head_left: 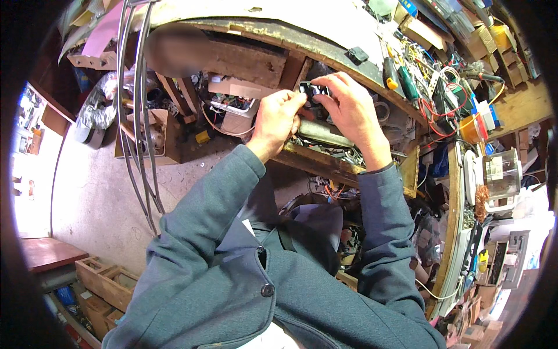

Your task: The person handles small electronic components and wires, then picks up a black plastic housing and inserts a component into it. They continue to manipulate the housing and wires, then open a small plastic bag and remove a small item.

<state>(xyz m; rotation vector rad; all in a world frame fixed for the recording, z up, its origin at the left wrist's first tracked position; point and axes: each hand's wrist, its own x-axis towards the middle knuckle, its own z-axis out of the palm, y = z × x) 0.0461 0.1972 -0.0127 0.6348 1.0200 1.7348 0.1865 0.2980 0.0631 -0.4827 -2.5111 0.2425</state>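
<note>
Both of my hands are raised over an open wooden drawer (325, 168) under the workbench. My left hand (273, 121) is closed, its thumb and forefinger pinching the near side of a small dark part (306, 88) with a pale edge. On the other side, my right hand (354, 113) curls in with thumb and fingertips at that same part. Its exact kind is too small to make out, and the fingers hide some of it. Just below the hands, a greyish cylinder (325, 134) lies in the drawer among loose metal bits.
Screwdrivers (408, 84), red and yellow wires (450, 96) and a small black box (357, 55) lie on the bench (279, 14). Dark curved rods (139, 104) stand at the left, beside a cardboard box (165, 136). A clear jug (501, 174) sits at the right.
</note>
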